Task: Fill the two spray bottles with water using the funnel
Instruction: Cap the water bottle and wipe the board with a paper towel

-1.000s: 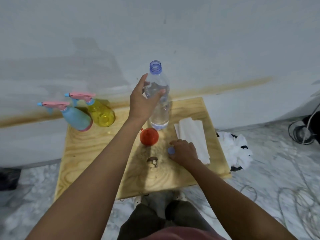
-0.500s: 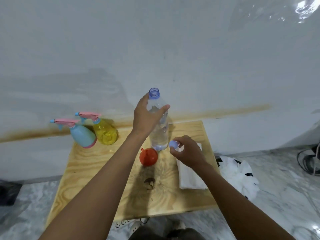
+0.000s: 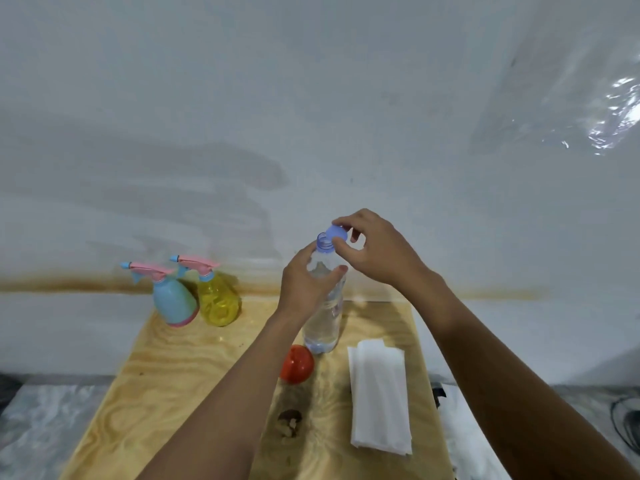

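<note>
A clear water bottle [image 3: 323, 323] stands upright on the wooden table [image 3: 166, 375], and my left hand [image 3: 306, 285] grips its upper part. My right hand [image 3: 372, 249] pinches the blue cap [image 3: 336, 233] right at the bottle's open neck. The orange funnel [image 3: 296, 364] lies on the table just in front of the bottle, partly behind my left forearm. Two spray bottles with pink trigger heads stand at the table's back left: a blue one [image 3: 173, 303] and a yellow one [image 3: 218, 299], side by side and touching.
A folded white cloth [image 3: 379, 396] lies on the table's right side. A dark knot [image 3: 290, 417] marks the wood near the front. White fabric [image 3: 460, 431] lies on the marble floor to the right, and cables [image 3: 623, 420] run at the far right. A wall stands close behind.
My right hand picked the blue cap up off the table and carried it up to the bottle's neck. The view tilted upward. My left hand kept its hold on the bottle.
</note>
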`<state>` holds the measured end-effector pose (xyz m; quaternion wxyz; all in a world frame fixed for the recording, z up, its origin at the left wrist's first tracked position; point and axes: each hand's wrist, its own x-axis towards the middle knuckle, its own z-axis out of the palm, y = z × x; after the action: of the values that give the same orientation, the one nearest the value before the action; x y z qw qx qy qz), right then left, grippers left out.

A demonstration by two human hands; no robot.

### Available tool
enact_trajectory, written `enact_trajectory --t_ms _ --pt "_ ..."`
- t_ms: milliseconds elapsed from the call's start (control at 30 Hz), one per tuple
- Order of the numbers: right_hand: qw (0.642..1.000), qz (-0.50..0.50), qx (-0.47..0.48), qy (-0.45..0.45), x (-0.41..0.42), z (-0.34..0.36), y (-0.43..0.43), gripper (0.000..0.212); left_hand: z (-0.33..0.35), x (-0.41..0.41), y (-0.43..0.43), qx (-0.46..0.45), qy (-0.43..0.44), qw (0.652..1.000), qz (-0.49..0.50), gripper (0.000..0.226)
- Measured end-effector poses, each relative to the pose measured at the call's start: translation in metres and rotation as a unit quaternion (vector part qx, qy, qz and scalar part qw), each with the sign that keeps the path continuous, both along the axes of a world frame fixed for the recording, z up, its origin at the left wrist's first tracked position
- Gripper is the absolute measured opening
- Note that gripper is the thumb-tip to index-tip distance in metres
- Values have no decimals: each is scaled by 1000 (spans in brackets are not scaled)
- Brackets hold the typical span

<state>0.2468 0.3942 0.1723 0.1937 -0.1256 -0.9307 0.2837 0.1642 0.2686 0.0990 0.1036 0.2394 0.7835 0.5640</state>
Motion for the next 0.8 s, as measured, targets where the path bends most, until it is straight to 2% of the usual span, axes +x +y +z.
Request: enact_trajectory --t_ms 167,467,567,667,733,800 --pt "997 25 50 -50 -11 8 0 34 -2 0 0 9 1 1000 4 57" --pt "990 41 86 -100 -20 11 -2 35 -2 2 0 22 -16 1000 4 56" --pt "990 10 77 -119 -24 14 -2 34 -2 3 -1 21 -12 1000 4 50" --pt "986 -29 95 -137 -27 13 -5 43 -3 2 -1 17 -8 1000 3 48" --pt "988 -5 96 -122 -26 13 -3 49 -4 1 -1 19 -13 1000 0 48" --pt "990 61 54 -112 -23 17 1 47 -3 1 -1 20 -16 1000 1 54"
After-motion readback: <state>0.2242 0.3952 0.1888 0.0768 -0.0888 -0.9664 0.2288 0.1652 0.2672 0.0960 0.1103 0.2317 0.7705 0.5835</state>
